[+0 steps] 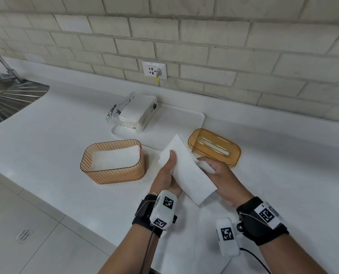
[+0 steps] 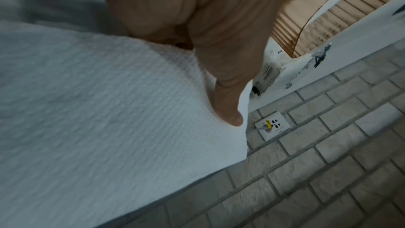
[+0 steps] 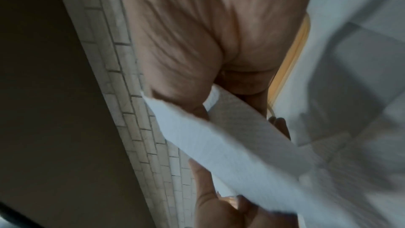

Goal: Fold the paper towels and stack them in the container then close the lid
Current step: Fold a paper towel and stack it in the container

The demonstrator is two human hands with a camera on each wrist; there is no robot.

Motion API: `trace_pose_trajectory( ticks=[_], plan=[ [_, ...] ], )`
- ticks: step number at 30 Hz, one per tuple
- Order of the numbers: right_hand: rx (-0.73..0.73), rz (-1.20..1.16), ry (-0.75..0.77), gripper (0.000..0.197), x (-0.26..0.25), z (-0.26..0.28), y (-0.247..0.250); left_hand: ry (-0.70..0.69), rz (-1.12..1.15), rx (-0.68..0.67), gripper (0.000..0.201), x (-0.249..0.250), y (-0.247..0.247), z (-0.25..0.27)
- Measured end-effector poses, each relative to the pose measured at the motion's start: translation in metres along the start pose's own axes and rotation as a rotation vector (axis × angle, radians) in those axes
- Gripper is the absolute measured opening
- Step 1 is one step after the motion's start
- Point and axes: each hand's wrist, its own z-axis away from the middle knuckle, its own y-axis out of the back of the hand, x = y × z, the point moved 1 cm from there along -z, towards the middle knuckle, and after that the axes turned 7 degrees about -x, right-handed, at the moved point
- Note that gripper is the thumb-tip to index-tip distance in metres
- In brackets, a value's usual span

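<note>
I hold a folded white paper towel [image 1: 186,169] above the counter with both hands. My left hand [image 1: 167,173] grips its left edge, thumb pressed on top; that thumb [image 2: 228,107] lies on the towel [image 2: 109,110]. My right hand [image 1: 218,175] pinches the right side, with a fold [image 3: 230,145] running between thumb and fingers. The ribbed amber container [image 1: 113,161] stands open to the left, with folded towels [image 1: 115,158] inside. Its amber lid [image 1: 214,147] with a slot lies to the right, behind my right hand.
An opened pack of paper towels [image 1: 137,111] rests on a white tray [image 1: 184,119] by the brick wall. A wall socket [image 1: 154,70] sits above it. A steel sink drainer [image 1: 12,97] is at far left. Another white sheet [image 1: 184,234] lies on the counter under my wrists.
</note>
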Motion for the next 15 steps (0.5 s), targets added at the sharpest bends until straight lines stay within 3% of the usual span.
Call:
trace_pose_trajectory(
  ticks=[2, 6, 8, 11, 13, 15],
  plan=[
    [-0.053, 0.058, -0.022, 0.015, -0.005, 0.003, 0.003, -0.006, 0.004, -0.006, 0.075, -0.002, -0.005, 0.003],
    [-0.109, 0.224, -0.103, 0.022, -0.003, 0.015, 0.037, 0.001, -0.057, 0.242, 0.057, 0.003, 0.007, 0.007],
    [-0.032, 0.490, -0.214, 0.044, 0.007, 0.023, 0.066, -0.031, -0.123, 0.279, 0.051, 0.010, 0.018, 0.009],
    [0.008, 1.005, -0.485, 0.100, 0.029, 0.033, 0.095, -0.079, -0.159, 0.254, 0.036, 0.023, 0.035, 0.010],
    [0.023, 1.123, -0.540, 0.123, 0.044, 0.035, 0.101, -0.105, -0.246, 0.243, 0.059, 0.031, 0.049, 0.007],
    [0.040, 1.126, -0.541, 0.125, 0.052, 0.033, 0.103, -0.089, -0.314, 0.236, 0.081, 0.036, 0.055, 0.006]
  ],
)
